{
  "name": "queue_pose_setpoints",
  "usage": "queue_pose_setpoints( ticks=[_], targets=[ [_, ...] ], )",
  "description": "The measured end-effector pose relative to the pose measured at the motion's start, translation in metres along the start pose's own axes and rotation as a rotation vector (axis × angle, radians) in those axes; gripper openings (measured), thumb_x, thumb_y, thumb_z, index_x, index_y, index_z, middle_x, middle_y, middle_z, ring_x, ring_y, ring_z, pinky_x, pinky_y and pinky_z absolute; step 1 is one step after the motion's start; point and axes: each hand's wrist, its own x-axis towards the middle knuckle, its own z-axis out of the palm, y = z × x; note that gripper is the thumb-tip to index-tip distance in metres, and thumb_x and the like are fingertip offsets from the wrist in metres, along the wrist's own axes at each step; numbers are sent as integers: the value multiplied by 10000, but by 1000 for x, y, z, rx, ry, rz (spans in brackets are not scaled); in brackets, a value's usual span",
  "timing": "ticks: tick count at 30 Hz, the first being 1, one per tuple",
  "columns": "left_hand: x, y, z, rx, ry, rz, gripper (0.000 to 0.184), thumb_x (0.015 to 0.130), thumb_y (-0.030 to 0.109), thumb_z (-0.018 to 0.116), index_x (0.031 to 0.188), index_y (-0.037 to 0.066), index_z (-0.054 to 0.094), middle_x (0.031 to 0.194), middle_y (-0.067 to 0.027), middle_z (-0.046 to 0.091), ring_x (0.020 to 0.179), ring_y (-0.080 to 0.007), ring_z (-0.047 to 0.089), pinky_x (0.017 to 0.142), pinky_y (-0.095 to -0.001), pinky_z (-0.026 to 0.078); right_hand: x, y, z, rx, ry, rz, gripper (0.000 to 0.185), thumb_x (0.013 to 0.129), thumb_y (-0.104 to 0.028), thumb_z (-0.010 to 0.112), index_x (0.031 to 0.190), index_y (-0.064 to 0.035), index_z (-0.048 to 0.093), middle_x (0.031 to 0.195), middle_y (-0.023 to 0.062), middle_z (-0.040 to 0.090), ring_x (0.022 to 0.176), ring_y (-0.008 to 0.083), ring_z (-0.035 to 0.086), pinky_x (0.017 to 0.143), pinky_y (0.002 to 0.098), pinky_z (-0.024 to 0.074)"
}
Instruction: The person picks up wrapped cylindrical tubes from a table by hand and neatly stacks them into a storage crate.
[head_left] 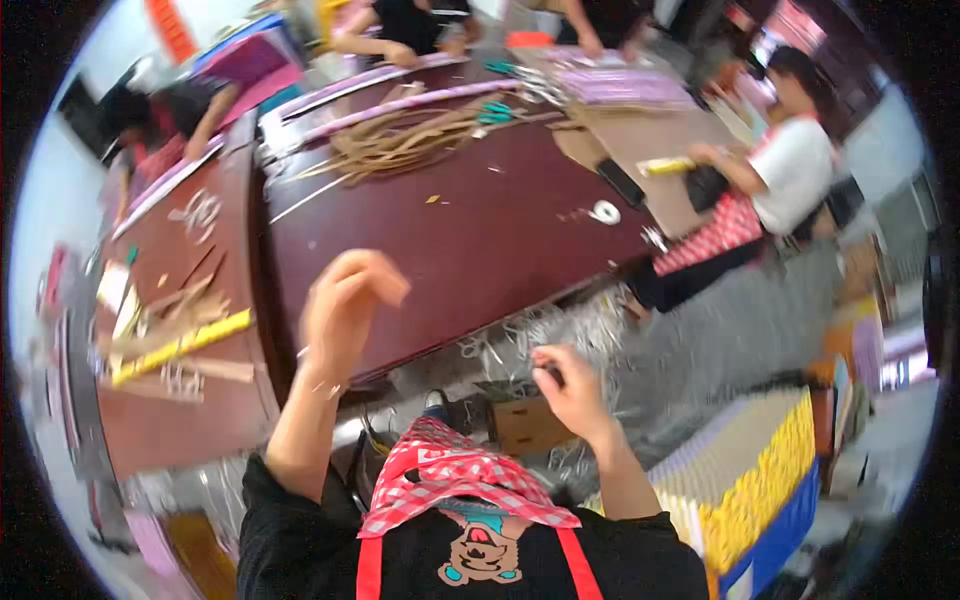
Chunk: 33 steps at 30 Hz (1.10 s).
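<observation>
My left hand is raised over the near left part of the dark red table. Its fingers bend over toward the right and are smeared by motion, with no object showing in them. My right hand hangs in the air in front of the table's near edge, over the littered floor. Its fingers are curled in toward the thumb around a small dark spot that I cannot make out. A red checked apron covers my lap between the two arms.
Brown strips and green-handled scissors lie at the table's far side. A white tape roll and a black case lie right. A seated person works there. Yellow-edged stacked pieces stand at my right.
</observation>
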Motion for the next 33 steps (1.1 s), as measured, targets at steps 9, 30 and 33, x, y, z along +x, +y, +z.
queue_pose_setpoints(
  ticks=[9,30,33],
  targets=[
    [23,-269,-24,1663,-736,-190,911,726,448,595,1377,101,61,1416,-200,-37,1277,-451,-33,975,-614,44,-296,234,79,-393,-454,1098,202,737,-208,575,878,-64,589,851,144,610,828,326,572,717,396,459],
    [13,-282,-29,1652,-602,4,897,698,416,615,1370,86,121,1412,-209,26,1277,-448,26,969,-620,77,-263,260,117,-99,-159,1155,276,769,-280,484,731,-43,621,664,108,612,604,195,592,546,334,453],
    [13,-273,-26,1642,-632,-52,853,744,423,568,1372,82,101,1411,-215,8,1278,-449,-10,973,-616,45,-254,314,115,47,-237,1082,271,751,-277,548,785,-20,626,691,115,623,620,180,601,558,322,471]
  ],
)
